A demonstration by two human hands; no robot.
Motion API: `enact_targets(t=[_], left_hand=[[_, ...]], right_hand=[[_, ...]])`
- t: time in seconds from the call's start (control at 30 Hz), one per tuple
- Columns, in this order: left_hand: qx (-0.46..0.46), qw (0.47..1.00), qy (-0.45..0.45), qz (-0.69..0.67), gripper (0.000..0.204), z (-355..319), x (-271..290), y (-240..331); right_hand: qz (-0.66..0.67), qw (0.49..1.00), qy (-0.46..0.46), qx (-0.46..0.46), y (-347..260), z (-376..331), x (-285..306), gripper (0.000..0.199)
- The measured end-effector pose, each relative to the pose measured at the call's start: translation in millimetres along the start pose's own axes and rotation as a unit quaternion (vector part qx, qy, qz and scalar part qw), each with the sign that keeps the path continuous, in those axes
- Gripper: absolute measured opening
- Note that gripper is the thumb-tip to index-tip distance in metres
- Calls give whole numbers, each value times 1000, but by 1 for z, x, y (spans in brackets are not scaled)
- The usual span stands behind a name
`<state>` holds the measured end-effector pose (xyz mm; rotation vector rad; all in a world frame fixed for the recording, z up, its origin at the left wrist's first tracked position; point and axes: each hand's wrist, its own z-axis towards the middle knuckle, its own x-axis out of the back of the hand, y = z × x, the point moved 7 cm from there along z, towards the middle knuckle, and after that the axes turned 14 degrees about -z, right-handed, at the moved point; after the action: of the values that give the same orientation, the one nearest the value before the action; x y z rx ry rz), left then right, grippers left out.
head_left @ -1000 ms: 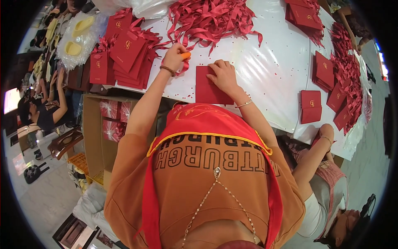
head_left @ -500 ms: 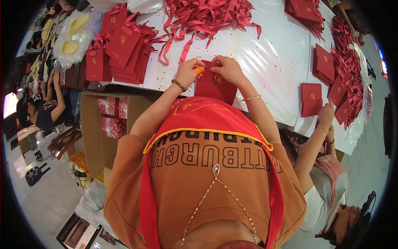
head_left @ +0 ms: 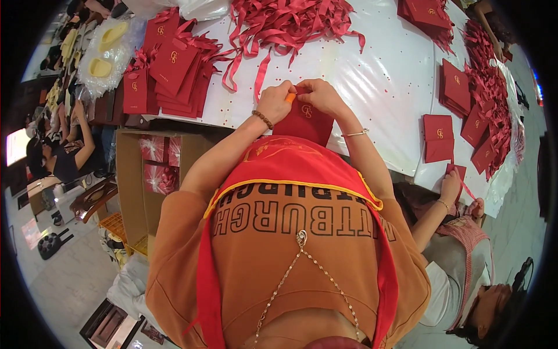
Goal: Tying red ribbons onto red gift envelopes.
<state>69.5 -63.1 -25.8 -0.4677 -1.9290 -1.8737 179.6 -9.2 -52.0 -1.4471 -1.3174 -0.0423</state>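
Observation:
A red paper gift bag [head_left: 296, 125] with a gold emblem lies at the table's near edge, in front of my red apron. My left hand [head_left: 273, 104], wearing a beaded bracelet, is closed around a small orange-handled tool [head_left: 290, 98]; its tip is hidden at the bag's top edge. With its fingers pinched on that same top edge, my right hand [head_left: 323, 98] holds the bag steady. The fingertips of both hands nearly meet there.
Loose red ribbons [head_left: 290, 26] are heaped beyond my hands. Stacked red bags [head_left: 174, 70] stand on the left, more bags [head_left: 439, 136] on the right. Below the table's left edge is an open cardboard box [head_left: 132, 192]. A co-worker's hand [head_left: 450, 187] works at the right.
My left hand has moved right with the orange tool, up against the bag's top edge beside my right hand. At the right, the co-worker now holds a red bag with a ribbon.

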Motion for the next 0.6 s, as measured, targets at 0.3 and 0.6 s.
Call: enact_targets(t=[0.3, 0.6], left_hand=[[-98, 983, -16, 156, 13, 4, -11, 18], [70, 988, -123, 59, 24, 22, 10, 6]], right_hand=[[-33, 999, 25, 8, -8, -4, 2, 27], [-12, 995, 85, 49, -14, -16, 6, 27]])
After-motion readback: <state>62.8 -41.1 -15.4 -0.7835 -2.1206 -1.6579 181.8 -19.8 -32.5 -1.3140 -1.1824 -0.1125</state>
